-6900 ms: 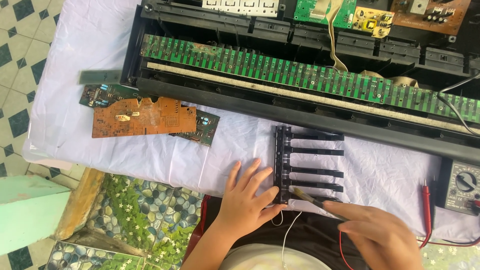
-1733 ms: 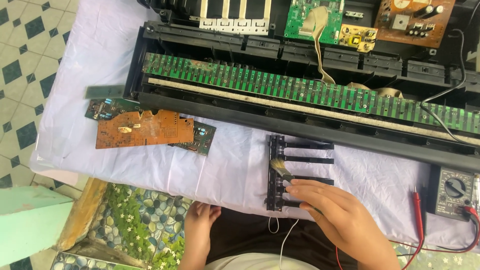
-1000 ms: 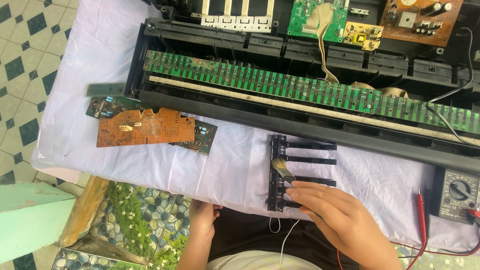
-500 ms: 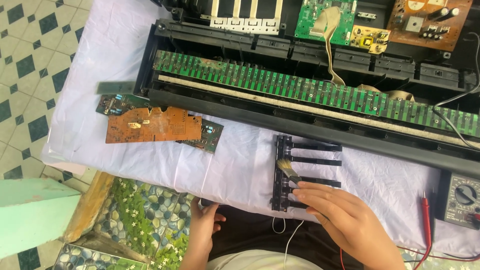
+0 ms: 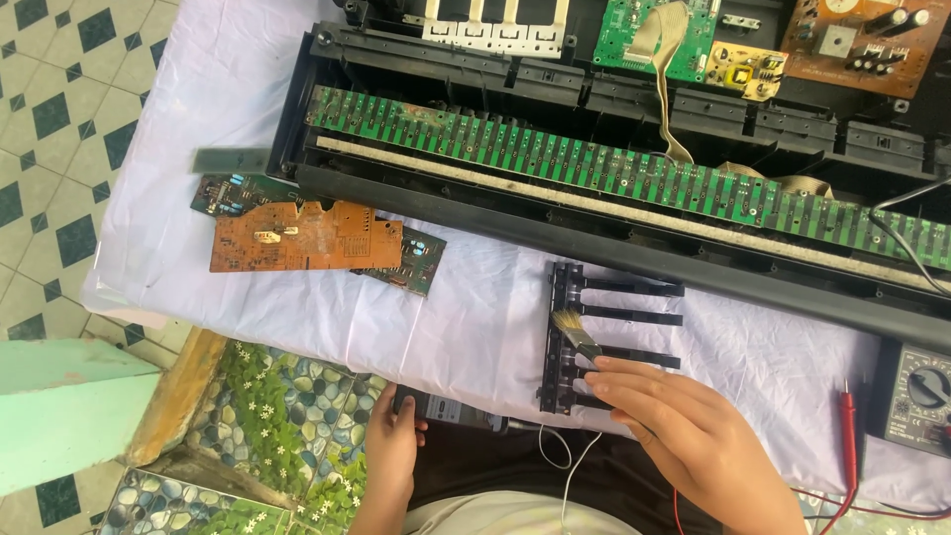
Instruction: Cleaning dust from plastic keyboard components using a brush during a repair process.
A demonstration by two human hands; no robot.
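My right hand (image 5: 682, 431) holds a small brush (image 5: 577, 335) whose pale bristles rest on a black set of keyboard keys (image 5: 594, 335) lying on the white cloth (image 5: 466, 327). The hand covers the near end of the key set. My left hand (image 5: 390, 446) is low at the table's near edge, fingers curled around a dark flat device (image 5: 446, 408) that sticks out from under the cloth edge.
An opened keyboard chassis (image 5: 634, 248) with a long green contact board (image 5: 614, 168) spans the back. Loose circuit boards, one orange (image 5: 302, 236), lie at the left. A multimeter (image 5: 916, 396) with red probes (image 5: 849, 436) sits at the right. White wire (image 5: 570, 466) hangs near my lap.
Seconds ago my left hand lay flat beside the key set; now it is down at the table edge on the dark device. My right hand has moved onto the keys with the brush.
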